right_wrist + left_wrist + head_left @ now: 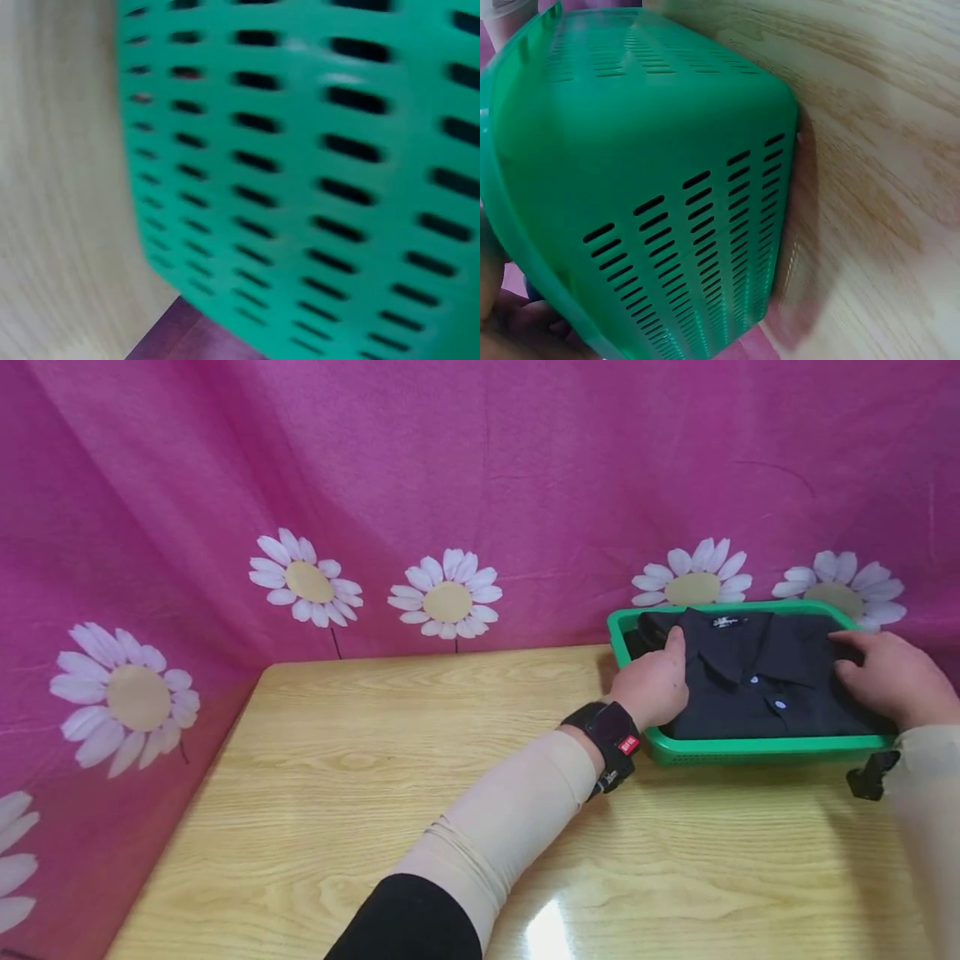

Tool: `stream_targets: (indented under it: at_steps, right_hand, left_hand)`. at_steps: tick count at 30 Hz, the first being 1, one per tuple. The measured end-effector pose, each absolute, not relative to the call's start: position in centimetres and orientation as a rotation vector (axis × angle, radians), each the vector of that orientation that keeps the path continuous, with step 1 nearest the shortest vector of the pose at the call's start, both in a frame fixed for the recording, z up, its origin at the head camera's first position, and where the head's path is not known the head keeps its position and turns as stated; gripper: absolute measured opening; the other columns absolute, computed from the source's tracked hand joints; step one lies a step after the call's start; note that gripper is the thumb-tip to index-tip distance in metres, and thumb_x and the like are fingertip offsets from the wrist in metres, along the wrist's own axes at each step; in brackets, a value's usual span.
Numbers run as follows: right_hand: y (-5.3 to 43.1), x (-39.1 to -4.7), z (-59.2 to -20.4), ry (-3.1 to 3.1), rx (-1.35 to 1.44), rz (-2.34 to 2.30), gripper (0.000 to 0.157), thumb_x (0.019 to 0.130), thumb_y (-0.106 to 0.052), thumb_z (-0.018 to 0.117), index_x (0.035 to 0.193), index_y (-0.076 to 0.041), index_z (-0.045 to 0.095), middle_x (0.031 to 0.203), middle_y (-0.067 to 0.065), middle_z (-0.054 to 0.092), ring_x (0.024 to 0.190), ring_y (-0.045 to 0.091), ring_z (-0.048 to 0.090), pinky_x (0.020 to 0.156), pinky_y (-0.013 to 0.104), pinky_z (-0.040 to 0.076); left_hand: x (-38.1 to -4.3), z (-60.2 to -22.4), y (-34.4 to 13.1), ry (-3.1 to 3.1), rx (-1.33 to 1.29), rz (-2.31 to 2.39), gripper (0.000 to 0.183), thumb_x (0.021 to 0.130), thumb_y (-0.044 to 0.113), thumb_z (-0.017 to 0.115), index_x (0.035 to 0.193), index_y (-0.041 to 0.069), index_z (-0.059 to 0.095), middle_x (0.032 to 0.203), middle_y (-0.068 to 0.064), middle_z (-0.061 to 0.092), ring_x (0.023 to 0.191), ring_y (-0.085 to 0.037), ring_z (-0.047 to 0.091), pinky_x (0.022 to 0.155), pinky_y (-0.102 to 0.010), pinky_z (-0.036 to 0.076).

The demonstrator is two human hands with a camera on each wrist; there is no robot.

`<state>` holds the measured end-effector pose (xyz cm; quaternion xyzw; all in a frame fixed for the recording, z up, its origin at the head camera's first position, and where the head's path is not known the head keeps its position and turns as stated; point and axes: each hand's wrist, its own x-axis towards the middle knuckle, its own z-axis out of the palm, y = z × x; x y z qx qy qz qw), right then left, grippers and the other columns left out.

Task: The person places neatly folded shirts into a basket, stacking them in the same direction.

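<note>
A folded black collared shirt (pixel 738 710) with pale buttons and a neck label lies in a green plastic basket (pixel 765 746) at the right of the head view. My left hand (pixel 651 687) rests at the shirt's left edge by the basket wall, one finger extended over the cloth. At the opposite end, my right hand (pixel 896 677) touches the shirt's right edge, thumb and forefinger apart. Some fingers of both hands are hidden. Slotted basket walls (pixel 667 172) fill much of both wrist views; part of the left hand (pixel 525 330) shows beside the rim.
The basket stands on a wood-grain table (pixel 360 777), near its back edge. Behind it hangs a pink-purple cloth (pixel 525 468) printed with white daisies. A black strap end (pixel 870 777) hangs below the right wrist.
</note>
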<state>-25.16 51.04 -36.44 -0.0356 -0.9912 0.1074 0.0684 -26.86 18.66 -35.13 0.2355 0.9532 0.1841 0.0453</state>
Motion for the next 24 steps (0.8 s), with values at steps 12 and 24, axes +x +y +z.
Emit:
stream_targets:
  at_steps: [12, 24]
  right_hand:
    - [49.3, -24.4, -37.4, -2.912, -0.239, 0.193, 0.038, 0.091, -0.009, 0.054, 0.126, 0.006, 0.056, 0.133, 0.034, 0.037, 0.120, 0.060, 0.029, 0.091, 0.075, 0.032]
    - [49.2, -23.8, -36.8, -2.779, -0.447, 0.172, 0.035, 0.092, -0.010, 0.045, 0.121, 0.008, 0.056, 0.133, 0.037, 0.037, 0.126, 0.060, 0.027, 0.108, 0.065, 0.018]
  left_hand:
    - [-26.5, -36.1, 16.0, 2.998, 0.903, 0.288, 0.078, 0.098, 0.050, 0.060, 0.162, 0.028, 0.023, 0.144, 0.012, 0.050, 0.129, -0.010, 0.043, 0.105, -0.032, 0.034]
    - [-27.0, -36.8, 12.8, 2.967, 0.855, 0.231, 0.069, 0.100, 0.064, 0.043, 0.158, 0.029, 0.035, 0.161, 0.004, 0.028, 0.148, -0.017, 0.021, 0.115, -0.039, 0.028]
